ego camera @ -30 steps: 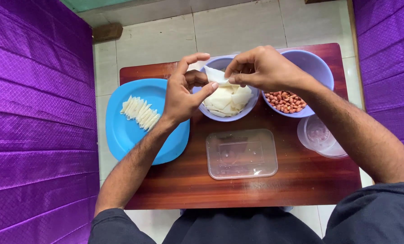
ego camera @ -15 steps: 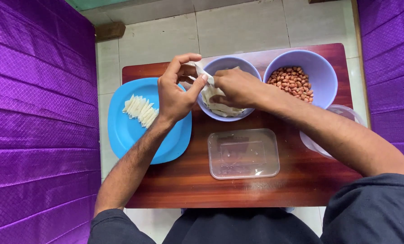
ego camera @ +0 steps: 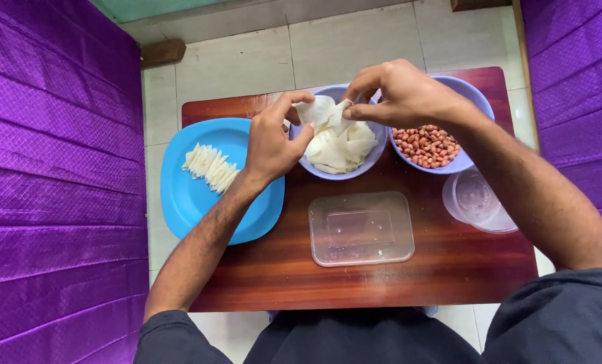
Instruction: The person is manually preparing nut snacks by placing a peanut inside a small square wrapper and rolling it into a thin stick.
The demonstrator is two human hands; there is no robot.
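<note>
A small wooden table [ego camera: 382, 283] with a reddish-brown top stands on a pale tiled floor [ego camera: 247, 61]. On it, at the left, lies a blue plate [ego camera: 200, 202] that reaches past the table's edge. Two purple bowls sit side by side along the far edge: one [ego camera: 355, 172] in the middle, one [ego camera: 472, 101] at the right. A clear rectangular tub [ego camera: 360, 229] lies near the middle, and a clear round container [ego camera: 477, 201] sits at the right edge.
</note>
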